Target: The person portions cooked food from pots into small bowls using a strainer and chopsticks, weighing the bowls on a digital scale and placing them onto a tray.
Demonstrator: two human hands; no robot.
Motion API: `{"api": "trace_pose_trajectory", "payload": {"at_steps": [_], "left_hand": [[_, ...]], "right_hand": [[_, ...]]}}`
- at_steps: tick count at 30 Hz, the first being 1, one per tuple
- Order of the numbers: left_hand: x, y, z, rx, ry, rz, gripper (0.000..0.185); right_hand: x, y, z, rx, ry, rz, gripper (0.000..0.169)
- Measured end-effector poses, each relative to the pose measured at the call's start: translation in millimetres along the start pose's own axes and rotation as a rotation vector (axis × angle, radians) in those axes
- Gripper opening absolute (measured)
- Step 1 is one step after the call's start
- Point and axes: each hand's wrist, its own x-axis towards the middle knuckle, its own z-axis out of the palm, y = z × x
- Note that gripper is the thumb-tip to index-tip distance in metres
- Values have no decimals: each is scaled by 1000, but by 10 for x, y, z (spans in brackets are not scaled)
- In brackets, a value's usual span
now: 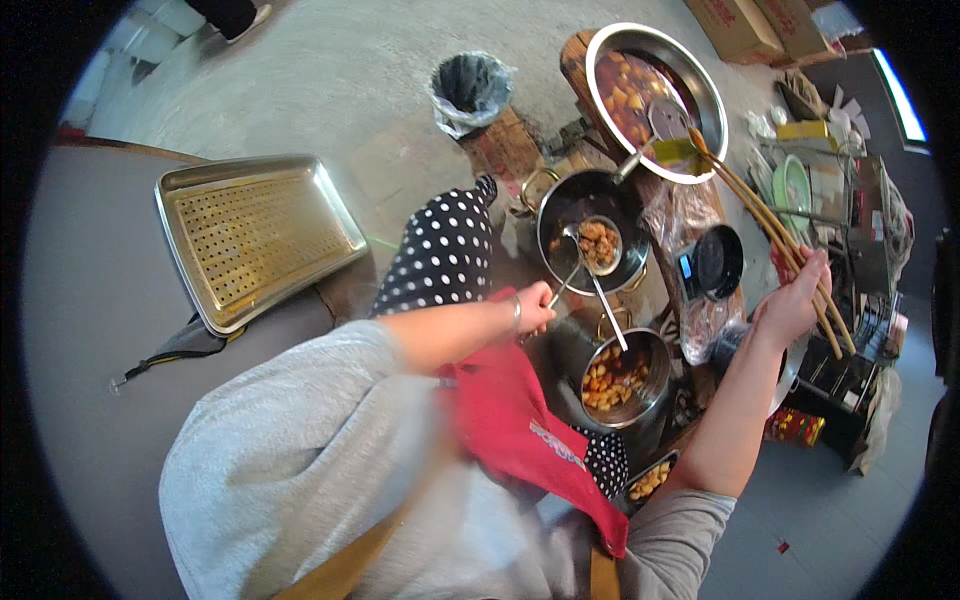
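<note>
My left hand (535,308) grips the handle of a ladle or skimmer (599,247), whose bowl holds browned food pieces over a dark two-handled pot (556,247). A second metal utensil (609,315) leans across that pot's near rim. My right hand (795,296) holds long wooden chopsticks (765,221), their tips at the rim of a large steel basin (716,97). Food chunks in reddish-brown liquid fill part of the basin, and a perforated skimmer (667,118) rests in it. Nearer me stands a steel pot (664,360) with chunks in brown sauce.
A black bowl (718,262) sits on a scale right of the dark pot. A lined bin (472,90) stands beyond my knee; a perforated steel tray (255,232) lies left. Cardboard boxes (739,30) and a cluttered rack (870,217) are at right. Another person's leg (225,15) shows top left.
</note>
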Motion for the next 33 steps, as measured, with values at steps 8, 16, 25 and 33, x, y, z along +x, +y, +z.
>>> {"api": "trace_pose_trajectory", "payload": {"at_steps": [8,16,25,33], "left_hand": [[27,100,15,-101,9,50,24],[75,137,-46,-35,34,46,21],[-145,302,-58,11,-14,-25,25],[4,19,-102,32,-135,-52,66]], "right_hand": [[-33,312,2101,-12,-309,-65,18],[-416,212,1701,116,-271,19,23],[-1325,237,-444,95,209,255,25],[-2428,623,-1535,184,533,464,28]]}}
